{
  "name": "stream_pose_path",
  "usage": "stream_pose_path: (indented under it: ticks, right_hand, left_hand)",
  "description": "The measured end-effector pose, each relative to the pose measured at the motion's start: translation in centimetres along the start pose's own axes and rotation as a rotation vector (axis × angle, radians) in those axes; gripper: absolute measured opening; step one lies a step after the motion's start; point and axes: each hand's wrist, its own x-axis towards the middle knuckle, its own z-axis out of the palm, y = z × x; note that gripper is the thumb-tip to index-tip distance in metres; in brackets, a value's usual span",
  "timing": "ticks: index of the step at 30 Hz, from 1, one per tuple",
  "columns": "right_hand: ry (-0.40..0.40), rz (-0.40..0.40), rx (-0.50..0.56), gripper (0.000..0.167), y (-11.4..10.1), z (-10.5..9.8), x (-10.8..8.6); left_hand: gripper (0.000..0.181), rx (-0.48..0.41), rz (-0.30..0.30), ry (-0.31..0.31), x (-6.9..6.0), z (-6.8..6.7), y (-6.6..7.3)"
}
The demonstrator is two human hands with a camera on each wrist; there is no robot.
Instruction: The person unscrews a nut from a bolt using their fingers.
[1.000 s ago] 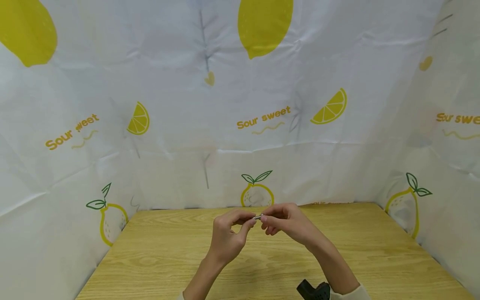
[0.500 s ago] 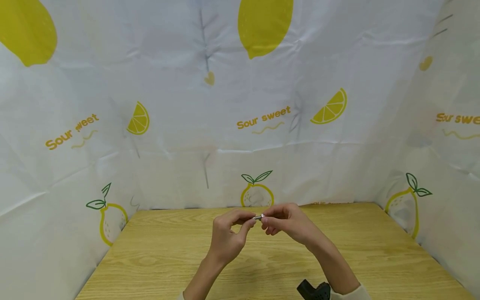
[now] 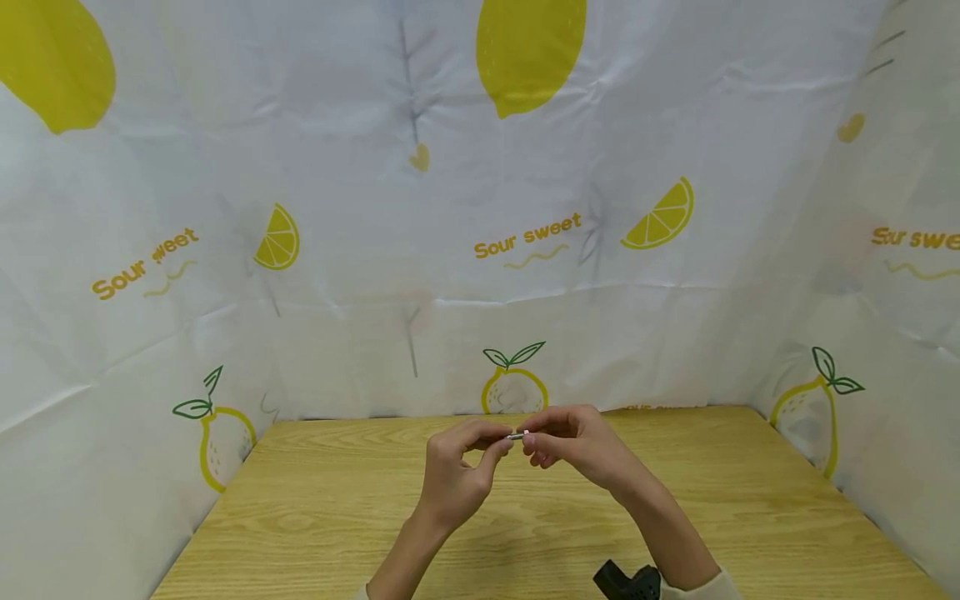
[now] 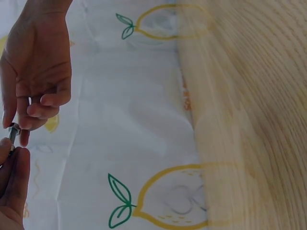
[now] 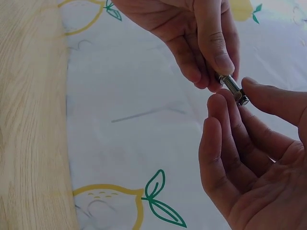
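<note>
A small silver bolt (image 5: 230, 85) with a threaded shank spans the gap between my two hands, above the table. My left hand (image 3: 456, 477) pinches one end of it between thumb and fingers, which hide most of that end. On the other end sits a metal nut (image 5: 240, 98), with the bolt's tip showing just past it. The thumb and fingertips of my right hand (image 3: 583, 446) hold the nut from either side. In the left wrist view the nut appears near the left edge, below the right hand's fingertips.
Below the hands lies a wood-grain table (image 3: 315, 517). A white lemon-printed cloth (image 3: 360, 250) encloses its back and sides. At the right wrist is a black device (image 3: 628, 580), partly cut off by the lower frame edge.
My right thumb and fingertips have shifted slightly around the nut end, changing how much of it shows. My left hand and both arms stay almost still.
</note>
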Motion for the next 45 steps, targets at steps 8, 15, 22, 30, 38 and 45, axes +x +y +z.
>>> stream_pose_path:
  ticks: [8, 15, 22, 30, 38, 45]
  right_hand:
    - [-0.007, 0.033, -0.019, 0.032, 0.03, 0.03, -0.08]
    - [0.003, 0.009, -0.003, 0.032, 0.1, 0.02, 0.0]
    - [0.012, -0.002, -0.001, 0.032, 0.11, -0.02, -0.12]
    - [0.003, 0.045, -0.004, 0.032, -0.15, -0.06, -0.16]
    - [0.007, 0.029, -0.002, 0.034, -0.28, 0.03, -0.21]
    - [0.008, 0.013, 0.023, 0.034, -0.2, -0.02, -0.26]
  left_hand:
    - [0.009, -0.003, 0.009, 0.003, 0.01, 0.01, 0.06]
    - [0.008, 0.0, 0.013, 0.004, -0.01, 0.11, -0.05]
    - [0.008, 0.012, 0.0, 0.005, -0.02, 0.17, 0.08]
    - [0.008, 0.007, 0.014, 0.008, 0.0, 0.15, 0.03]
    - [0.007, 0.005, 0.026, 0.011, -0.02, 0.19, -0.02]
    - [0.009, 0.009, 0.009, 0.008, 0.0, 0.16, 0.07]
